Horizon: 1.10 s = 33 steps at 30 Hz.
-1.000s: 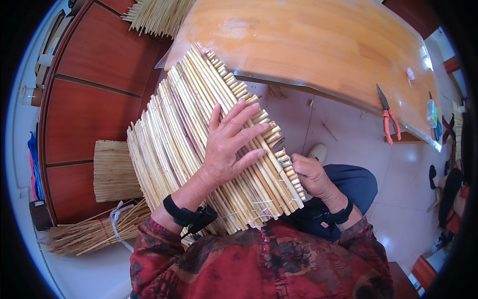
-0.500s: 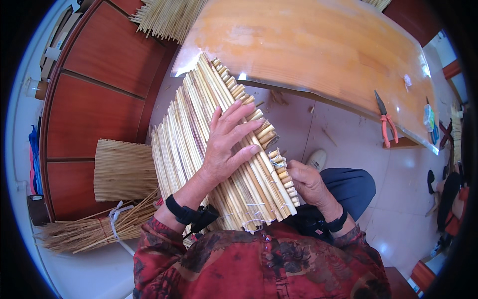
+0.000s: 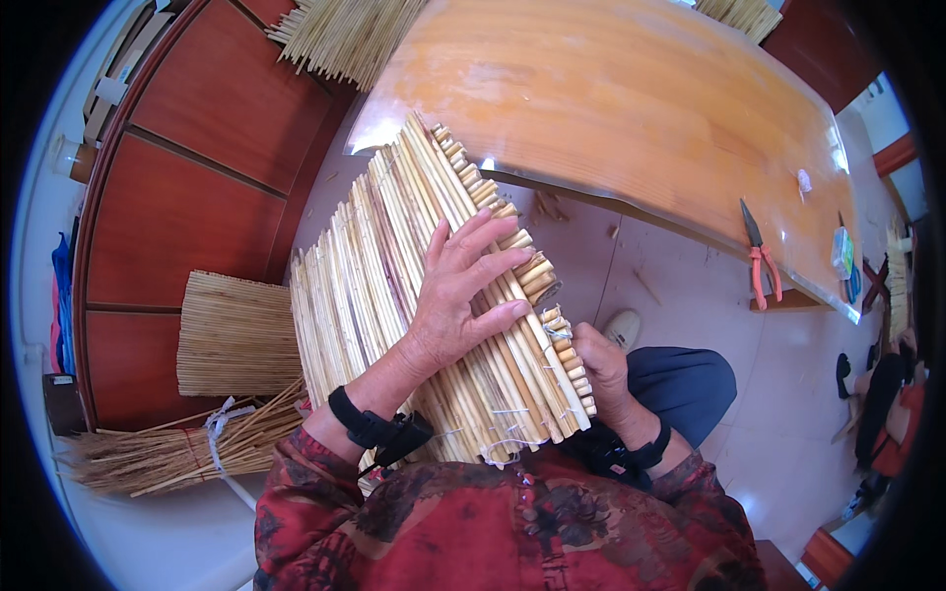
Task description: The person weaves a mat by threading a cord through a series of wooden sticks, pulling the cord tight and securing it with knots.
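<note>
1. Position of work. The stalk panel [image 3: 394,246] lies at a slant across the person's lap, in front of the red patterned shirt [image 3: 503,532]. Its upper corner points toward the desk [image 3: 591,98].
2. Change in position. Compared with one second ago, the panel sits farther from the red cabinet [image 3: 187,227]; from where I stand, a strip of floor [image 3: 330,187] now shows between the two. More of the second panel [image 3: 236,335], upright against the cabinet, is exposed.
3. Unchanged items. Both hands keep nearly the same placement on the work. The pliers [image 3: 758,256] with orange-red handles remain at the desk's near edge.
4. Markings. The small green-and-white packet [image 3: 843,252] on the desk is too small to read from here.
5. Left hand [image 3: 468,281]. Open, palm down, fingers spread; it rests flat across the stalks, fingertips reaching the right edge above the short cut ends [image 3: 542,281].
6. Right hand [image 3: 603,369]. Fingers curled, set against the lower right edge beside the cut ends. The fingertips are hidden; whether they grip anything cannot be told.
7. Binding. White thread [image 3: 503,448] loops along the panel's lower edge.
</note>
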Each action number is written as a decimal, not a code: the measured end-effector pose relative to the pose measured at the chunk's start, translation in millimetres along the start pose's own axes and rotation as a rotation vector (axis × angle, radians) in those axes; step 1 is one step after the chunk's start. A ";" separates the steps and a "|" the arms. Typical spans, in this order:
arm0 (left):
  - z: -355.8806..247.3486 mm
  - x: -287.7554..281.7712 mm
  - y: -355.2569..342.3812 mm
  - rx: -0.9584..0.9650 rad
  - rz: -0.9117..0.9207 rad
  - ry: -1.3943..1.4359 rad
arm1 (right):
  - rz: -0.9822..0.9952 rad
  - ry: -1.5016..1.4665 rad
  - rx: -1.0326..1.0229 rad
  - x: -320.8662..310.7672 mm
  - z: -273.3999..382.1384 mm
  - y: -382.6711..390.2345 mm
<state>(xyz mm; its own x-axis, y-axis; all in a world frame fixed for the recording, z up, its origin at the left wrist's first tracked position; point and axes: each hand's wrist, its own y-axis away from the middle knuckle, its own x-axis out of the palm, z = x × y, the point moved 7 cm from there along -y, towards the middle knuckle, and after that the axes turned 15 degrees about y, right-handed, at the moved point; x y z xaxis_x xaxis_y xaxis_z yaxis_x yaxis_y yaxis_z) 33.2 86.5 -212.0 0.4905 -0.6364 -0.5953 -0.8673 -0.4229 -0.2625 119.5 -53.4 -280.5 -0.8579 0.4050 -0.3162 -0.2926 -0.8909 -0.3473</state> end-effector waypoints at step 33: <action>5.5 0.7 -2.7 -0.047 0.020 -0.058 | -0.018 -0.085 0.026 0.5 -7.4 -6.1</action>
<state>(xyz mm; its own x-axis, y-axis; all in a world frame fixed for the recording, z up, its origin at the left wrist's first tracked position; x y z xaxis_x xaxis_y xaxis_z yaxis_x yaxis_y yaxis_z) 35.5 90.8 -215.9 0.4666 -0.6069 -0.6434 -0.8711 -0.4412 -0.2156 124.0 -46.2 -285.1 -0.8848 0.4035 -0.2332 -0.3187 -0.8890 -0.3288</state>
